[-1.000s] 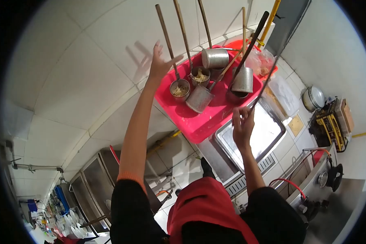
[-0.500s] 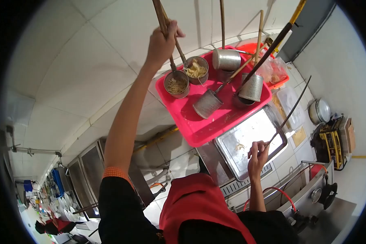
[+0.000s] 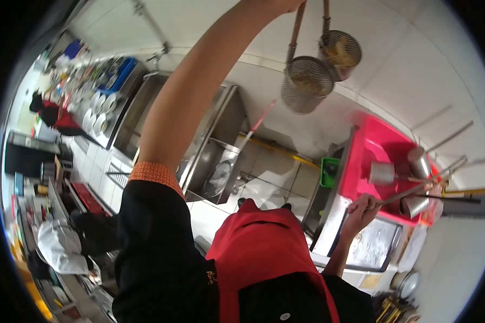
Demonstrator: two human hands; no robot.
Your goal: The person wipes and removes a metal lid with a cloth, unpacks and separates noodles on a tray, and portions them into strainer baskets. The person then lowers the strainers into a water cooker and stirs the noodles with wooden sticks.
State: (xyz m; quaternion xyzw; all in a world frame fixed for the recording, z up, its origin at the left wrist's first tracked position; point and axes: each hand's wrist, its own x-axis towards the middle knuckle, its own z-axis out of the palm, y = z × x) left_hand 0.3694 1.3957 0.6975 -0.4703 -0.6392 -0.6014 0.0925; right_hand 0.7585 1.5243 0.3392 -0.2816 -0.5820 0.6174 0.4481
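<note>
At the top edge, my left hand [image 3: 292,4], partly cut off by the frame, grips the long handles of two perforated metal strainers. The nearer strainer [image 3: 305,86] and the one beside it [image 3: 340,54] hang in the air with pale noodle-like strands inside. My right hand [image 3: 362,209] is closed around a long thin stick [image 3: 394,197] that reaches over the red tub [image 3: 355,168]. Several more metal strainers [image 3: 382,174] with long handles lie in that tub.
A metal tray [image 3: 369,245] lies below the red tub. A steel sink [image 3: 215,167] stands left of centre, with a green basket [image 3: 329,171] by the tub. White bowls [image 3: 99,123] are at the left. Two other people are there, one in red [image 3: 59,116], one in white [image 3: 59,247].
My left hand has lifted the two strainers out of the tub and carried them away. The view has turned left, so the tub now sits at the right. The stick stays in my right hand.
</note>
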